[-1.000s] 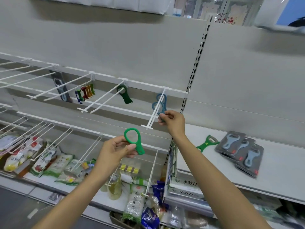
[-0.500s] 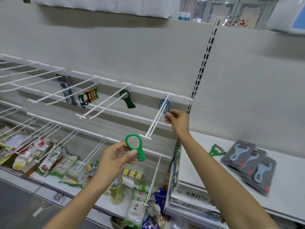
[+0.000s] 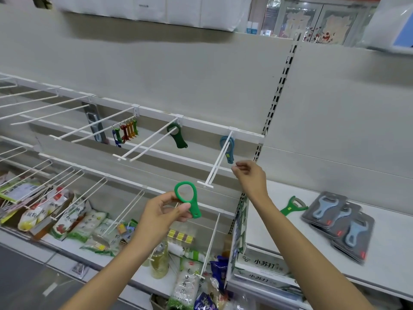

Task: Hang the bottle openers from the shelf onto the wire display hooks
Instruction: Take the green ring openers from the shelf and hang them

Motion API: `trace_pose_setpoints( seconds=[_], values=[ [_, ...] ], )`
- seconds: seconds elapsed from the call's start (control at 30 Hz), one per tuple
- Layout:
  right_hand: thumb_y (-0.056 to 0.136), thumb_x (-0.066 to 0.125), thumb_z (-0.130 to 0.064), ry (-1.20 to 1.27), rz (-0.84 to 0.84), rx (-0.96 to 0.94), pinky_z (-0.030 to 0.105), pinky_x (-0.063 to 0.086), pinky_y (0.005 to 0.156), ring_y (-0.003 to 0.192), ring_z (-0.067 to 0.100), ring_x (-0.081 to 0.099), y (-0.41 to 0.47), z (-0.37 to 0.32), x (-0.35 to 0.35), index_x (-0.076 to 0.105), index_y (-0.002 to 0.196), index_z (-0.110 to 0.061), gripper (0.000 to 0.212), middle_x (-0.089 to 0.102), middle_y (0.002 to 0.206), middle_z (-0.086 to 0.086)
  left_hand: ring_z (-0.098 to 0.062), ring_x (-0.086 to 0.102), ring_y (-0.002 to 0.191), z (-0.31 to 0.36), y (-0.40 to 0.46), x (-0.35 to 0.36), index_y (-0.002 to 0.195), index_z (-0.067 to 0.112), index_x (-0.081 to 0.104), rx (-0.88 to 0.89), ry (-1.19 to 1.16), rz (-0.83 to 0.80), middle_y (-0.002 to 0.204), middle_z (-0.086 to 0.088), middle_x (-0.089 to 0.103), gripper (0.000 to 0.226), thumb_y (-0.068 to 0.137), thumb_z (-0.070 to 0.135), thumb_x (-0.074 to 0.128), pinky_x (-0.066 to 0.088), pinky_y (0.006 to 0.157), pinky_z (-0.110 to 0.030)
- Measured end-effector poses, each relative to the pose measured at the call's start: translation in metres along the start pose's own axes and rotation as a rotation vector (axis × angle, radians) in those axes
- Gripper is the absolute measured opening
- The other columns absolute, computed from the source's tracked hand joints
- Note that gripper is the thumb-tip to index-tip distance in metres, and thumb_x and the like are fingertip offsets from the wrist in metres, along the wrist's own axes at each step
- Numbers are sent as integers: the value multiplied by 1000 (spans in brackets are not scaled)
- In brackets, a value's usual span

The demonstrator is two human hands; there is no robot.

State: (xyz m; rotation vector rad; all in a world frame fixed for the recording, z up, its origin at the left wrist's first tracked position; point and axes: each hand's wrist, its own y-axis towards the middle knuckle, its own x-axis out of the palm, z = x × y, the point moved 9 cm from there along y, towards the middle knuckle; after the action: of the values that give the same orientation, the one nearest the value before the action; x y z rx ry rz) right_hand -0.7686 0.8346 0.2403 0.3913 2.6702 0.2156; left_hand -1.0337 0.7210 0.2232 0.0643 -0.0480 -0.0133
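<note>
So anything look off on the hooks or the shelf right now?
Nothing damaged or spilled. One green opener lies loose on the shelf, not yet hung. The left hand holds another green opener.

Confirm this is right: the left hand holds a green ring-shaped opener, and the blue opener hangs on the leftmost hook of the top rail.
Not quite. The head view shows the blue opener on the rightmost hook. The left hand does hold the green ring-shaped opener.
</note>
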Motion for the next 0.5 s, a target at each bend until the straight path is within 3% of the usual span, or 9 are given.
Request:
trace_pose_setpoints(
  seconds=[0.1,0.2,0.4,0.5],
  values=[
    [93,68,-8,176,-268,-64,31,59,93,96,22,72,-54,-26,15,72,109,-9,16,75,102,6,-25,77,75,1,1,5,103,12,72,4,1,-1,92,-8,79,16,89,3,69,62,68,-27],
    [90,69,-5,231,-489,-163,32,57,95,102,20,72,-109,-46,28,72,113,-8,23,76,107,5,-21,76,72,4,1,18,104,11,71,10,-14,-31,89,-8,79,14,92,4,66,62,67,-25],
    [89,75,-10,243,-395,-167,36,58,93,97,16,73,-144,-44,22,75,109,-12,20,77,103,-1,-23,75,75,4,-7,38,97,15,74,40,8,-102,85,-7,79,12,85,15,73,62,74,-35],
    [89,74,-8,253,-329,-168,43,59,91,93,19,74,-147,-41,13,76,105,-11,16,77,97,2,-19,75,76,8,-14,43,99,15,75,66,33,-130,85,-6,79,15,85,11,74,61,75,-32]
  ],
)
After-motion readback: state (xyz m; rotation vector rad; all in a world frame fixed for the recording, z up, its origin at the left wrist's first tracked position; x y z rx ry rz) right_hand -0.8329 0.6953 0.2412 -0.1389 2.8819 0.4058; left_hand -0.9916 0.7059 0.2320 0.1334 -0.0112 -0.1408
